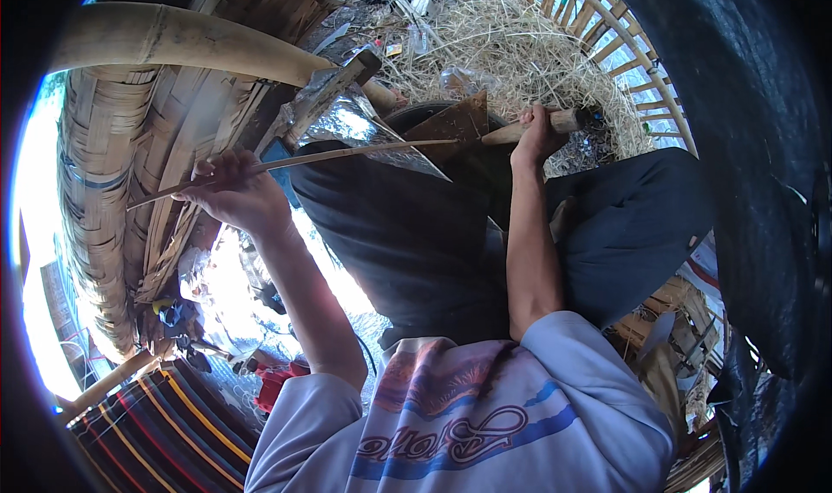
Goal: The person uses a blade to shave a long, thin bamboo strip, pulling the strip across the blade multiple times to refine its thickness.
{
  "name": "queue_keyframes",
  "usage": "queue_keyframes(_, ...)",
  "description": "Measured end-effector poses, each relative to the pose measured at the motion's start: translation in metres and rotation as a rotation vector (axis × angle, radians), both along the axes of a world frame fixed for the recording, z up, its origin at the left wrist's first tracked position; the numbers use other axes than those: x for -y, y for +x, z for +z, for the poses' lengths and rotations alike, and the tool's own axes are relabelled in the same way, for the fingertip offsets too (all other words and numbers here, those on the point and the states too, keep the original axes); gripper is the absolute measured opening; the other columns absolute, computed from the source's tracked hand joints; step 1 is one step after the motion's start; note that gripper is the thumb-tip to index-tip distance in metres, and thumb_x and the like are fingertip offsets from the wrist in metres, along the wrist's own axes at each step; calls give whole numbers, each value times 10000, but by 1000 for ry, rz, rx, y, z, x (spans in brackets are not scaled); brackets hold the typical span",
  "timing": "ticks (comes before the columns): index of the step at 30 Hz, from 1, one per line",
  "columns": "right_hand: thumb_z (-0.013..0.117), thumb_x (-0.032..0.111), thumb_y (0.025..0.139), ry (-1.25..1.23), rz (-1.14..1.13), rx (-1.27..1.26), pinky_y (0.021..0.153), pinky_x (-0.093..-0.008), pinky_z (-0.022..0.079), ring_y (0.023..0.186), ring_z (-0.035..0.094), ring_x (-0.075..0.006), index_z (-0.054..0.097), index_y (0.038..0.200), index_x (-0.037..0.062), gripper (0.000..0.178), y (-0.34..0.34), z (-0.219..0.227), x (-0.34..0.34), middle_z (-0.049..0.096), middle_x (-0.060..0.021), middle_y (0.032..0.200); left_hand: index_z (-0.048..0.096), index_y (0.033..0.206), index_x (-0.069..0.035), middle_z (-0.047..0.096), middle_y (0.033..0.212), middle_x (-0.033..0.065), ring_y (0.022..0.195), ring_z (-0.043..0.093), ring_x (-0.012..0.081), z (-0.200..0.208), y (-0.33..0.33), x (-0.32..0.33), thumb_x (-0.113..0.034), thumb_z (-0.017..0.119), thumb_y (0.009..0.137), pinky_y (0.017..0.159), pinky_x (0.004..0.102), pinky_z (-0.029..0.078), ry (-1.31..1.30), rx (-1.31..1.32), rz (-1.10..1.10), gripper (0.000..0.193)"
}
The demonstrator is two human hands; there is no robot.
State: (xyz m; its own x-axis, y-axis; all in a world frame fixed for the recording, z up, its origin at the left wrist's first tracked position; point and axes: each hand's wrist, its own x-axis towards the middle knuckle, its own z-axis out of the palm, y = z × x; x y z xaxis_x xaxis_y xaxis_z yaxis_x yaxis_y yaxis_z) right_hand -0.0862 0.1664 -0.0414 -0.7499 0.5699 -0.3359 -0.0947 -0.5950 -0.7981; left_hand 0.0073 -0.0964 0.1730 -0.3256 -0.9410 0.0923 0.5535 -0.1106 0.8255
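My left hand [238, 190] pinches a long thin bamboo strip [347, 152] near its left end, fingers bent around it. The strip runs right across above my left knee, and its far end overlaps the blade of a knife. Gripped in my right hand [536, 138] is the pale wooden handle of that broad, rusty-brown knife [459, 122]. The blade points left, between my bent knees. From this view I cannot tell whether the strip touches the blade.
A thick bamboo pole [191, 38] and woven bamboo panels [95, 172] stand at left. Bamboo shavings [520, 47] heap up ahead, bounded by a slatted bamboo fence [628, 38]. Dark sheeting [745, 146] hangs at right. Striped cloth [165, 424] lies lower left.
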Motion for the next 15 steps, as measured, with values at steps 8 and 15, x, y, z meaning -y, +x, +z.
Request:
queue_keyframes(8,601,-57,758,30,151,-71,494,-268,399,497,460,-116,447,801,40,187,10,7,6,481,-33,619,386,646,-146,373,587,-28,540,320,94,-15,12,13,-587,338,891,550,240,337,-47,-81,-220,506)
queue_keyframes(15,598,-4,797,141,242,-345,432,-248,402,461,496,-101,480,698,29,158,7,15,17,514,-34,565,301,624,-145,318,508,-37,454,190,69,-22,15,11,-633,279,898,441,201,200,-121,114,162,559)
